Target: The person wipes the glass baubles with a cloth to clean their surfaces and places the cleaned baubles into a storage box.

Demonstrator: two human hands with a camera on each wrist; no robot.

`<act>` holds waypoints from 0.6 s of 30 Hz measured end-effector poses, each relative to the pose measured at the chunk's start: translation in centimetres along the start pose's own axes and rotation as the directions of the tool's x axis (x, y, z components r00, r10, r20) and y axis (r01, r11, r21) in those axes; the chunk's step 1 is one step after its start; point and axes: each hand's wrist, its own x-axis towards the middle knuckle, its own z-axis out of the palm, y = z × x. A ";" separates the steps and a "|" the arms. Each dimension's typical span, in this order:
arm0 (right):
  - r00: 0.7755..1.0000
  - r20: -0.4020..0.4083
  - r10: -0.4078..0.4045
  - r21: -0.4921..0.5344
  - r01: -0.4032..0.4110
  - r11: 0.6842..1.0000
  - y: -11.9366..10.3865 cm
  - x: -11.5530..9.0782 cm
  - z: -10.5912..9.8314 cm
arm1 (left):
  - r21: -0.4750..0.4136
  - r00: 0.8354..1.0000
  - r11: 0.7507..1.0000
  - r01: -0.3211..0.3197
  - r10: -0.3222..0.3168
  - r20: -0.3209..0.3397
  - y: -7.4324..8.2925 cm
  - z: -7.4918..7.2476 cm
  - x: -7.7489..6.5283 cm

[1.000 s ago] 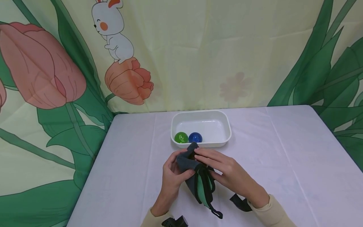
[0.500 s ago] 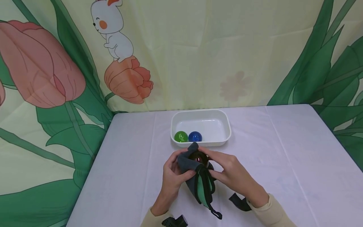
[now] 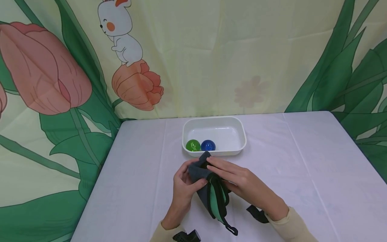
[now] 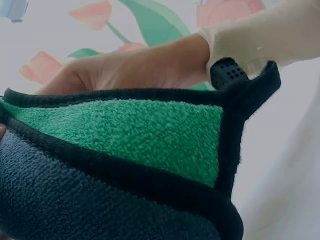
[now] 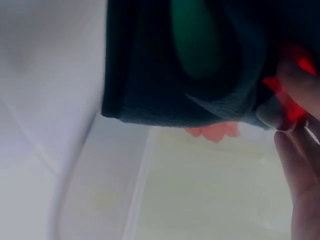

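A towel (image 3: 198, 173), dark blue-grey on one face and green on the other, has black edging and a hanging loop. My left hand (image 3: 183, 188) grips its upper left part, thumb in front. In the left wrist view, the towel's green face (image 4: 135, 132) shows between folds. My right hand (image 3: 242, 181) is at the towel's right side, fingers reaching over the top fold. Between that hand's thumb and fingers, the right wrist view shows a clear red ball (image 5: 289, 102), partly wrapped by the towel. The head view hides the ball behind my fingers.
Beyond my hands a white tray (image 3: 239, 148) stands on the white-covered table (image 3: 136, 188). It holds a green ball (image 3: 192, 145) and a blue ball (image 3: 208, 145). A printed curtain (image 3: 193, 67) hangs behind the table. Black straps and devices sit at both wrists.
Half a second ago the dark red ball showed in the towel's opening; my right fingers now cover it, as one second ago. My left hand keeps its grip. The tray is unmoved.
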 end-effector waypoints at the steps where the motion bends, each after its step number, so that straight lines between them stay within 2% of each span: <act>1: 1.000 -0.001 -0.003 0.006 0.003 1.000 0.1 -0.1 0.1 | -0.001 1.000 1.000 0.001 -0.001 0.001 0.0 0.0 0.0; 5: 1.000 -0.013 0.012 0.012 -0.012 1.000 0.0 -0.2 0.2 | 0.003 1.000 1.000 -0.003 0.003 0.013 -0.2 -0.1 0.0; 12: 0.985 -0.099 0.143 0.055 -0.138 0.989 -0.3 -0.1 0.6 | 0.020 0.999 1.000 -0.005 0.004 0.048 -0.1 -0.3 0.2; 18: 0.982 -0.107 0.159 0.079 -0.151 0.985 -0.3 -0.1 0.6 | 0.027 0.999 1.000 -0.010 0.009 0.046 0.1 -0.1 0.2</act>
